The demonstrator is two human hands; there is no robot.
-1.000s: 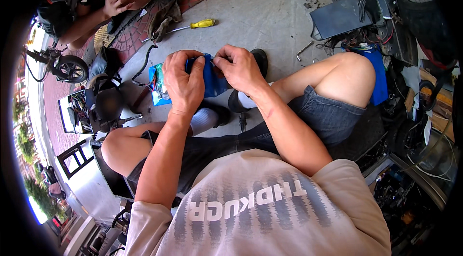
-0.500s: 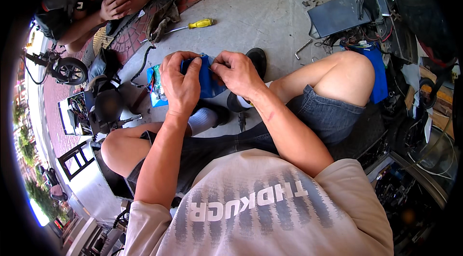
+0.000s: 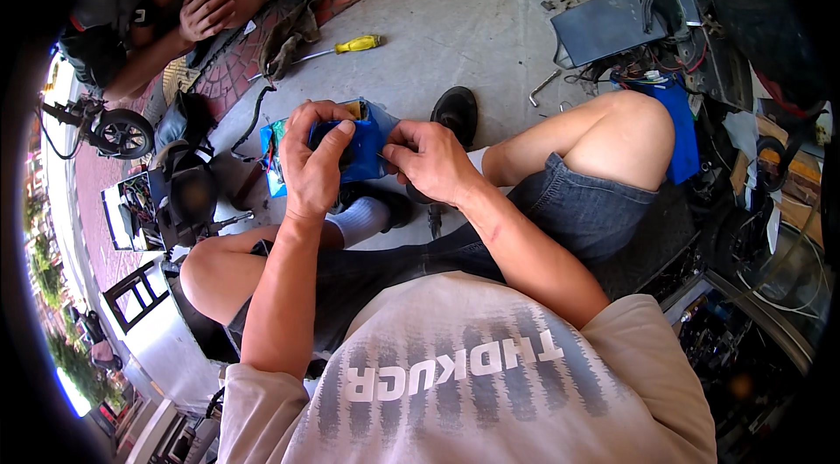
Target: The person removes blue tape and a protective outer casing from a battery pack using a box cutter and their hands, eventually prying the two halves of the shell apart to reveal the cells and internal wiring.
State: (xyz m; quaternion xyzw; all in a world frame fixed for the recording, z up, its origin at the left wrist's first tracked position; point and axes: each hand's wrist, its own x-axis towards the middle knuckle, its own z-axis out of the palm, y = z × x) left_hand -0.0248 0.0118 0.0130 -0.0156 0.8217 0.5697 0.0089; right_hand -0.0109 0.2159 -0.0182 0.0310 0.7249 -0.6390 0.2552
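One blue pack, held from two sides

It sits on the near side of the screwdriver. The left hand clasps it; the right hand appears to pinch its right edge. Likely weighty, stiff under slick, tearable skin: hold the broad sides, sparing the wired left end.

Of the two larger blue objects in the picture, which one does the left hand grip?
The blue-wrapped pack: the left hand has its thumb and fingers on it. The flat blue panel is beside the right knee, untouched.
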